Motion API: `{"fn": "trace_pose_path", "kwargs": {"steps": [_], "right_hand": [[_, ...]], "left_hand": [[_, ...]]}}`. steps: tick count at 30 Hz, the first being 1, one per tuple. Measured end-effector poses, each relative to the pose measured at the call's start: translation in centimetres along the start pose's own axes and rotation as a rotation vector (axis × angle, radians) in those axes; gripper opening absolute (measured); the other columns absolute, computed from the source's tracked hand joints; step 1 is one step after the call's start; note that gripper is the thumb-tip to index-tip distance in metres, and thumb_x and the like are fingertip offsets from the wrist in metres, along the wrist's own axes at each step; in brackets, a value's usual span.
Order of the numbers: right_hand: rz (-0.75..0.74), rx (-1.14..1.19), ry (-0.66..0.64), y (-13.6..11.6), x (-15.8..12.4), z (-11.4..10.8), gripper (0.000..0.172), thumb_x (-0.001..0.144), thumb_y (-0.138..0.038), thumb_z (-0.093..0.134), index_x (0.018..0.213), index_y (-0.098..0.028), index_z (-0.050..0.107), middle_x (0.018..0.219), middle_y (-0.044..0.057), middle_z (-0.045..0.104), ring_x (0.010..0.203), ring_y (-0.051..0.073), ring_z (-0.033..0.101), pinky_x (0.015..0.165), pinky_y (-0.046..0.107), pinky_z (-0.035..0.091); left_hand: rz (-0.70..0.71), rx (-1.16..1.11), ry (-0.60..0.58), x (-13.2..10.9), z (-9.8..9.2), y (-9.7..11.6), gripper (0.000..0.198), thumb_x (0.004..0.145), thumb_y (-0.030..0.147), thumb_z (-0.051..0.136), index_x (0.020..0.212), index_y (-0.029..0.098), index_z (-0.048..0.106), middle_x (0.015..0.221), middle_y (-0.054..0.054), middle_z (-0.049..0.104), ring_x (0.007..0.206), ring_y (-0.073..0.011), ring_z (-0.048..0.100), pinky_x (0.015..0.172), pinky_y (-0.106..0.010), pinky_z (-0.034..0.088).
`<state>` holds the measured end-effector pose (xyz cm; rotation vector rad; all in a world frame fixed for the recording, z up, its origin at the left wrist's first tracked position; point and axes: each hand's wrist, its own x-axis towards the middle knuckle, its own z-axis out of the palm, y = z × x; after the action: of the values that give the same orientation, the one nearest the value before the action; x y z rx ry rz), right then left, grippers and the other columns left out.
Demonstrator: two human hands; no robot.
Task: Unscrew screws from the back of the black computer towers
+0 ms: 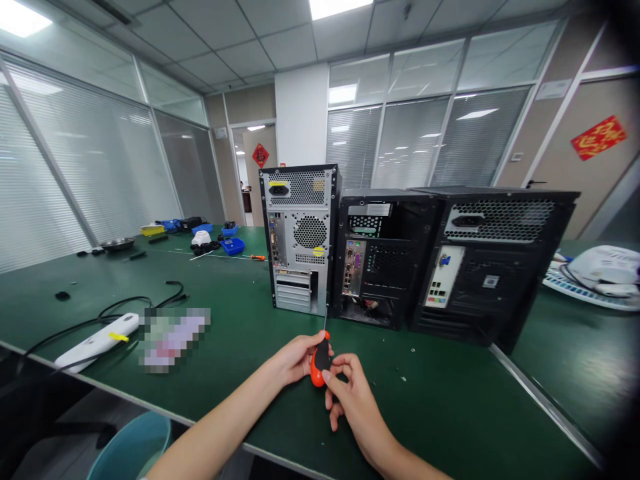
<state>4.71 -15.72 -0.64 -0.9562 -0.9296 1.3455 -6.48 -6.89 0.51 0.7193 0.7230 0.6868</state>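
Note:
An orange and black screwdriver [322,360] is held between my two hands, its thin shaft pointing away from me. Its tip reaches the lower right corner of the back of a silver and black computer case [296,200]; whether it touches a screw there is too small to tell. My left hand [299,355] grips the front of the handle, near the shaft. The thumb and index finger of my right hand [354,393] close on the handle's rear end, while the other fingers curl loosely below.
Two black cases, a middle one [387,260] and a right one [493,267], stand beside the silver one. At left lie a white power strip [100,341], black cables [135,303] and a blurred object [175,340]. Blue trays [233,247] sit farther back. A teal bin [133,447] stands below the table edge.

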Motion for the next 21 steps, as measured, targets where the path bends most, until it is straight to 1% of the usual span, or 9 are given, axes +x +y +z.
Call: {"fn": "trace_pose_path", "kwargs": {"steps": [6, 12, 18, 21], "right_hand": [[0.006, -0.018, -0.025, -0.01, 0.02, -0.05, 0.046, 0.068, -0.045, 0.068, 0.087, -0.025, 0.031, 0.076, -0.008, 0.045, 0.042, 0.004, 0.049, 0.024, 0.016, 0.041], [-0.008, -0.007, -0.007, 0.06, 0.10, 0.03, 0.047, 0.065, -0.045, 0.070, 0.086, -0.025, 0.032, 0.075, -0.009, 0.044, 0.041, 0.004, 0.049, 0.022, 0.015, 0.039], [0.003, -0.022, -0.014, 0.07, 0.11, 0.09, 0.047, 0.065, -0.044, 0.070, 0.087, -0.025, 0.033, 0.076, -0.008, 0.044, 0.041, 0.004, 0.049, 0.021, 0.014, 0.038], [0.004, -0.047, -0.016, 0.27, 0.19, -0.03, 0.048, 0.065, -0.045, 0.070, 0.088, -0.025, 0.033, 0.076, -0.008, 0.043, 0.041, 0.004, 0.048, 0.021, 0.015, 0.039]], "left_hand": [[0.022, 0.043, 0.000, -0.04, 0.04, -0.04, 0.028, 0.080, 0.034, 0.060, 0.076, 0.007, 0.061, 0.072, -0.007, 0.064, 0.060, -0.0114, 0.061, 0.060, -0.022, 0.048], [0.027, 0.085, 0.025, 0.02, 0.10, -0.17, 0.031, 0.076, 0.038, 0.063, 0.075, 0.008, 0.059, 0.067, -0.005, 0.063, 0.054, -0.0100, 0.059, 0.054, -0.021, 0.045], [-0.024, 0.087, 0.015, 0.11, 0.01, -0.18, 0.032, 0.076, 0.042, 0.063, 0.079, 0.011, 0.056, 0.068, -0.005, 0.064, 0.054, -0.0123, 0.060, 0.053, -0.023, 0.046], [-0.030, 0.112, 0.030, 0.17, 0.01, -0.26, 0.032, 0.074, 0.043, 0.064, 0.080, 0.013, 0.054, 0.064, -0.004, 0.063, 0.051, -0.0114, 0.059, 0.050, -0.021, 0.045]]}}
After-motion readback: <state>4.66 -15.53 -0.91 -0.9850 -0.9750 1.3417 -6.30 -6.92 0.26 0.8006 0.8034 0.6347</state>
